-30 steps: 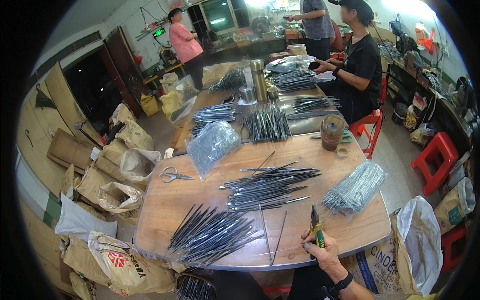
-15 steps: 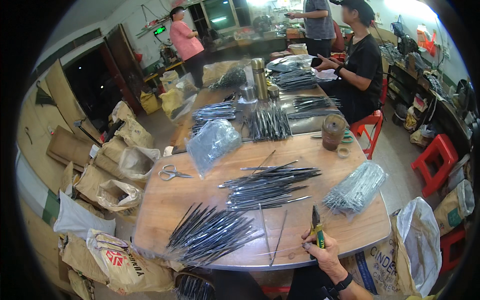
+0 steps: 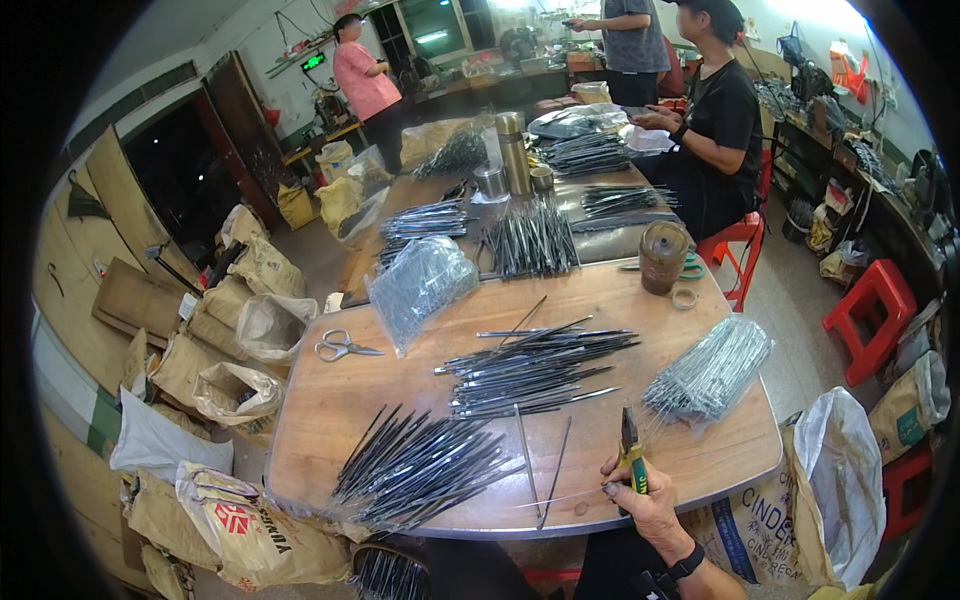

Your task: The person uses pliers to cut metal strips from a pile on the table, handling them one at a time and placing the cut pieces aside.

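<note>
My right hand [image 3: 652, 512] is closed around a pair of pliers [image 3: 638, 468] with yellow-green handles, their jaws pointing up and away from me. A thin pale wire [image 3: 565, 498] runs leftward from the fingertips of that hand, low over the table edge. Left of the hand, two dark rods [image 3: 527, 455] lie apart from the others. One loose pile of dark thin metal rods [image 3: 420, 470] is at the front left, and another pile [image 3: 530, 370] sits at mid-table. A clear bag of thin silvery wires [image 3: 710, 370] lies beyond the hand to the right. My left hand is out of view.
Scissors [image 3: 345, 346], a plastic bag [image 3: 425, 290] and a brown jar [image 3: 663, 258] are on the wooden table [image 3: 600, 300]. Sacks [image 3: 250, 525] line the left floor; a lined sack [image 3: 840, 490] stands right. A seated person [image 3: 720, 120] and two standing people are beyond.
The view has shifted slightly. My right hand keeps the pliers and wire in nearly the same place. The seated person's hands have moved a little, toward the far table.
</note>
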Demonstrator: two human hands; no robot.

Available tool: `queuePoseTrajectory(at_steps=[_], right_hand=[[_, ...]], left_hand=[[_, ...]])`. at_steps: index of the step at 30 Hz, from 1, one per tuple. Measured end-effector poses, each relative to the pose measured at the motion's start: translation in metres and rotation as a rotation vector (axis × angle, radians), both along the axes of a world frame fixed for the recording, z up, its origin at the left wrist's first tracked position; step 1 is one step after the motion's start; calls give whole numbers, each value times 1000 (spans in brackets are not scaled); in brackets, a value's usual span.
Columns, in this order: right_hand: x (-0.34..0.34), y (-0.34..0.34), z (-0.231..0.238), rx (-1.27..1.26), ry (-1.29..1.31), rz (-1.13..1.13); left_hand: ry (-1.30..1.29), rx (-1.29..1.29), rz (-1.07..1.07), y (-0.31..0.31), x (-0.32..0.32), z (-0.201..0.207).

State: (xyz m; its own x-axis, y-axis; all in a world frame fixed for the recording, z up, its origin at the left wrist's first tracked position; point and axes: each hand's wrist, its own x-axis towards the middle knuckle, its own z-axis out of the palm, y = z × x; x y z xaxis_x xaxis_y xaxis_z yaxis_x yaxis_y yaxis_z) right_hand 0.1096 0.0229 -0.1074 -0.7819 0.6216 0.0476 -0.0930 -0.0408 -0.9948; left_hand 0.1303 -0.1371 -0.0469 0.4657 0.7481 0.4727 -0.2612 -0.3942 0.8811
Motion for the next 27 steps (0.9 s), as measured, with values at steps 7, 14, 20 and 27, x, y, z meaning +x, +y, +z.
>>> queuePoseTrajectory(at_steps=[7,14,20,27], right_hand=[[0,-1,-1,-29,-33,-12],[0,-1,-2,-4,-17,-8],[-1,-2,-3,21,36,-13],[0,-1,1,-18,-1,12]], left_hand=[[64,-21,-47,-1,-12,10],[74,-222,-164,-10,-30,9],[65,-222,-196,-19,-59,2],[58,-456,189,-22,-81,30]])
